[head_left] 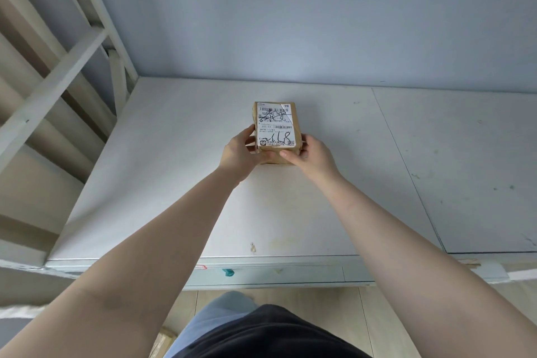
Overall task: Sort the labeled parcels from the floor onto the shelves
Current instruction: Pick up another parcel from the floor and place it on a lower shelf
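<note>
A small brown cardboard parcel (276, 125) with a white shipping label and handwritten black marks on top sits over the middle of a white shelf board (174, 183). My left hand (238, 151) grips its near left side. My right hand (311, 154) grips its near right corner, thumb across the front edge. Whether the parcel rests on the board or hovers just above it I cannot tell.
A grey-blue wall (290, 23) closes the back of the shelf. White metal frame bars (58, 73) rise at the left. The shelf's front edge (261, 273) carries tape scraps. A corner of another cardboard parcel (165, 340) shows on the wooden floor below.
</note>
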The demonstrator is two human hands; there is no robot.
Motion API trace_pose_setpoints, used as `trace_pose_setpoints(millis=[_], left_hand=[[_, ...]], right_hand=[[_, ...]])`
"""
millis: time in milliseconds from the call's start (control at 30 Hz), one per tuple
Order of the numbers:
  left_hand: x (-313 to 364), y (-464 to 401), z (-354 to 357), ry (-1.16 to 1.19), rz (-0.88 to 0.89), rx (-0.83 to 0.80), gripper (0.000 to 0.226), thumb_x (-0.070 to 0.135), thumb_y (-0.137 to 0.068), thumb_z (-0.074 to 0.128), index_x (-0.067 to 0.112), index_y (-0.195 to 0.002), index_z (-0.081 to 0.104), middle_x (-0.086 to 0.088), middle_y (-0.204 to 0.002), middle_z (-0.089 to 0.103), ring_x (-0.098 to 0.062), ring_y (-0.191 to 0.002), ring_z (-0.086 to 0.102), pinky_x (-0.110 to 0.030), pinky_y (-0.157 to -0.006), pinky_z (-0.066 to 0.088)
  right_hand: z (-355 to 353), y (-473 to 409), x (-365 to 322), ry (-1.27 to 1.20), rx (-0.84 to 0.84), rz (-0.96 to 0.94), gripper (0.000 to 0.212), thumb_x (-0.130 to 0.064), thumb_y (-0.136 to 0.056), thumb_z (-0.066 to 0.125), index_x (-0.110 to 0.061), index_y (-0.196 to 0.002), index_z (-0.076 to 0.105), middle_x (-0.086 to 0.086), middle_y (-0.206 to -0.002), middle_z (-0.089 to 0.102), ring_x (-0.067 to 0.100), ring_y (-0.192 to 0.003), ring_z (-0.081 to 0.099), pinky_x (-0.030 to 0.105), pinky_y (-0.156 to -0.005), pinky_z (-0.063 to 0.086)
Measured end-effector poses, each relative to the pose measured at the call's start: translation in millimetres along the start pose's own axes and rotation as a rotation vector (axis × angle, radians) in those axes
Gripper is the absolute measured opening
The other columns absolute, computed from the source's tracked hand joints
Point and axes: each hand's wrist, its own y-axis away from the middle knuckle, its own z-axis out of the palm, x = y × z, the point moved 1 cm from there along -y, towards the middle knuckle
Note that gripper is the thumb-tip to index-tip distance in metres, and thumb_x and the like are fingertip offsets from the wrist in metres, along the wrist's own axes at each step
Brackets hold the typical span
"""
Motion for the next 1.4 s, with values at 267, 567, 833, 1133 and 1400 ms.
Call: trace_pose_setpoints(millis=[267, 567, 833, 1133, 1400], left_hand=[[11.0, -21.8, -1.1, -0.101, 0.037, 0.009, 0.071, 0.024, -0.069, 0.085, 0.028, -0.135, 0.059, 0.005, -0.114, 0.072, -0.011, -0.095, 0.066, -0.024, -0.084, 0.052], [19.7, -40.0, -1.8, -0.121, -0.007, -0.003, 0.077, 0.026, -0.067, 0.086, 0.031, -0.138, 0.056, 0.004, -0.114, 0.073, -0.012, -0.098, 0.065, -0.020, -0.068, 0.046], [22.5, -47.9, 4.0, -0.128, -0.006, 0.019, 0.071, 0.023, -0.071, 0.084, 0.028, -0.137, 0.057, 0.003, -0.115, 0.072, -0.009, -0.084, 0.060, -0.016, -0.067, 0.044], [26.0, -45.3, 3.6, -0.159, 0.009, 0.012, 0.063, 0.023, -0.075, 0.081, 0.026, -0.134, 0.058, 0.001, -0.113, 0.071, -0.013, -0.089, 0.060, -0.017, -0.060, 0.044], [32.2, -40.2, 7.0, -0.222, 0.029, 0.028, 0.063, 0.024, -0.079, 0.077, 0.026, -0.137, 0.053, 0.001, -0.119, 0.069, -0.022, -0.102, 0.063, -0.029, -0.074, 0.050]], right_hand=[[-1.9, -23.4, -4.8, 0.079, 0.013, -0.009, 0.051, -0.032, -0.077, 0.077, -0.009, -0.118, 0.059, 0.005, -0.113, 0.072, 0.023, -0.096, 0.069, 0.033, -0.085, 0.053], [-4.6, -40.1, -10.3, 0.150, 0.018, -0.041, 0.047, -0.029, -0.083, 0.072, -0.005, -0.121, 0.057, 0.008, -0.116, 0.069, 0.012, -0.086, 0.055, 0.018, -0.069, 0.035], [-6.8, -48.9, -9.8, 0.166, 0.022, -0.051, 0.044, -0.028, -0.084, 0.071, -0.004, -0.120, 0.058, 0.009, -0.112, 0.070, 0.014, -0.083, 0.053, 0.009, -0.054, 0.035], [-6.1, -45.3, -13.3, 0.176, 0.037, -0.043, 0.043, -0.028, -0.085, 0.070, -0.005, -0.119, 0.058, -0.003, -0.093, 0.059, 0.016, -0.081, 0.052, 0.010, -0.053, 0.035], [-3.6, -43.3, -15.0, 0.158, 0.026, -0.011, 0.044, -0.029, -0.087, 0.068, -0.006, -0.123, 0.057, 0.008, -0.112, 0.069, 0.015, -0.086, 0.053, 0.020, -0.067, 0.033]])
